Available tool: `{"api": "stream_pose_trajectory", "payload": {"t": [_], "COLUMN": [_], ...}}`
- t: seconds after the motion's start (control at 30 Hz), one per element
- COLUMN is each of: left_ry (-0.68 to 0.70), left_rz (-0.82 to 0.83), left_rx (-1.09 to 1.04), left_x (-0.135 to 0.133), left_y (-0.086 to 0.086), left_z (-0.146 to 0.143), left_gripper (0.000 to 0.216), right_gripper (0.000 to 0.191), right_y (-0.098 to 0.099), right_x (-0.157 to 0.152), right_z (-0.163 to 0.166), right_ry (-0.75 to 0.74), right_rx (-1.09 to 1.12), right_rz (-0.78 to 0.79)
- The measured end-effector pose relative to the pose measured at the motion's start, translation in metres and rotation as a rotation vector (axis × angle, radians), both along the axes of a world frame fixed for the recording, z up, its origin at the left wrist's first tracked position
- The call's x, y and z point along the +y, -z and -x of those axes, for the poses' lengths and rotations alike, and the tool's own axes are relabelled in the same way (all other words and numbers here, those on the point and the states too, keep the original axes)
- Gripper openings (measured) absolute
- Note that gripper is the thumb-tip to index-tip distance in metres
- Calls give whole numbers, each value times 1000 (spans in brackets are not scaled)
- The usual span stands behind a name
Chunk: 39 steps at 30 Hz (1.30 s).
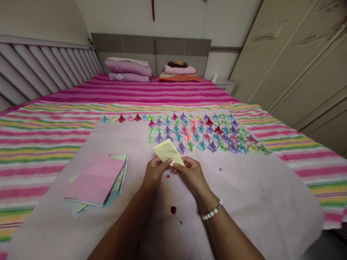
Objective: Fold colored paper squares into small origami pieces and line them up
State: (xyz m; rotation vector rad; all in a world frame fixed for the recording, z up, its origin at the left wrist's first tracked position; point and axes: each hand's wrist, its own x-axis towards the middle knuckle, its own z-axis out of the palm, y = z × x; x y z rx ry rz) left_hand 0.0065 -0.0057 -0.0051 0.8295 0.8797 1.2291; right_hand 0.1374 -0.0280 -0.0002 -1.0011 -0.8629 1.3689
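Note:
A pale yellow sheet of folded paper (168, 151) is held up between both hands over the white sheet on the bed. My left hand (157, 169) pinches its lower left edge with the thumb on top. At the lower right corner, my right hand (192, 170) grips the same paper between thumb and fingers. Just beyond the hands lie rows of small folded paper pieces (202, 145) in purple, blue, green, pink and red. To the left rests a stack of coloured paper (97, 177) with a pink sheet on top.
A white sheet (244, 202) covers part of the striped bedspread (40, 144). Small red scraps (173, 209) lie near my forearms. Folded purple bedding (128, 68) and a pink pillow pile (179, 70) stand by the headboard (138, 45). A wardrobe (292, 61) is at right.

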Motion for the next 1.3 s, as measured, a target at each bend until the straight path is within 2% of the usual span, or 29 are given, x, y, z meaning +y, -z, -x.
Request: {"api": "stream_pose_trajectory", "payload": {"t": [0.2,0.33,0.43,0.5,0.63,0.73,0.87,1.03,1.1,1.23,1.3], "left_ry": [-18,123,223,173,-40,-38,-40,-88,-51,43,88], "left_rz": [-17,-12,-29,-65,-194,-255,-216,-255,-198,-39,-32], "left_rx": [89,248,242,208,202,220,209,237,264,286,265], "left_x": [1,-2,-4,-5,-6,-8,-9,-6,-6,-8,-9], "left_y": [-1,-2,-3,-3,-3,-3,-3,0,0,-4,-6], "left_z": [6,6,1,-2,-6,-6,-5,-4,-2,0,-1], "left_gripper": [33,34,39,42,43,38,45,27,25,30,31], "right_gripper": [28,32,26,24,23,23,24,22,24,46,53], "right_y": [-6,-8,-5,-3,-1,-4,-8,-3,1,1,-4], "right_x": [-1,-2,-1,0,1,1,-1,0,3,5,4], "right_z": [-3,-5,-7,-8,-8,-8,-8,-6,-5,-3,-3], "right_ry": [-18,4,39,63,85,96,105,86,108,204,175], "right_rx": [30,103,170,201,217,211,156,99,93,121,158], "right_rz": [13,23,62,83,59,20,-20,-59,-78,-104,-70]}}
